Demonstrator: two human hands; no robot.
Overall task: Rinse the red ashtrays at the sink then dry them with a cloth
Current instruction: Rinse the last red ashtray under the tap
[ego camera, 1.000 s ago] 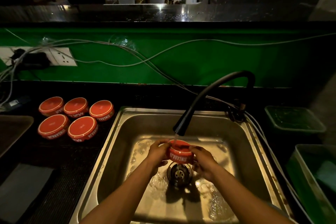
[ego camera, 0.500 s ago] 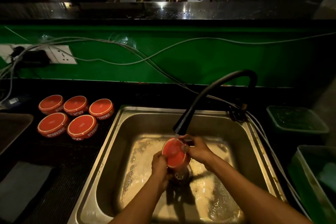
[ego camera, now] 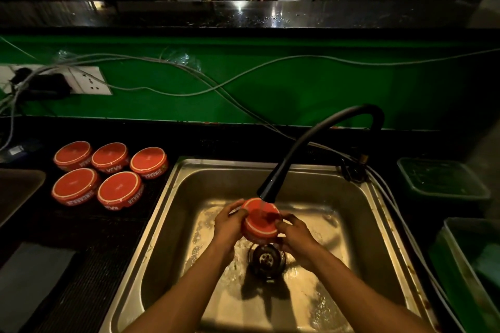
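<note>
Left hand (ego camera: 228, 226) and right hand (ego camera: 296, 235) gripped opposite sides of one red ashtray (ego camera: 261, 220), base up, directly under the black tap spout (ego camera: 266, 193) above the drain (ego camera: 266, 259) of the steel sink (ego camera: 173, 197); five more ashtrays (ego camera: 108, 173) sat upside down on the counter to the left.

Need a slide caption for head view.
Both hands hold a round red ashtray under the black tap over a steel sink.

The faucet (ego camera: 319, 143) head hides the ashtray's (ego camera: 261, 220) far rim; lettering on its side is unreadable.
</note>
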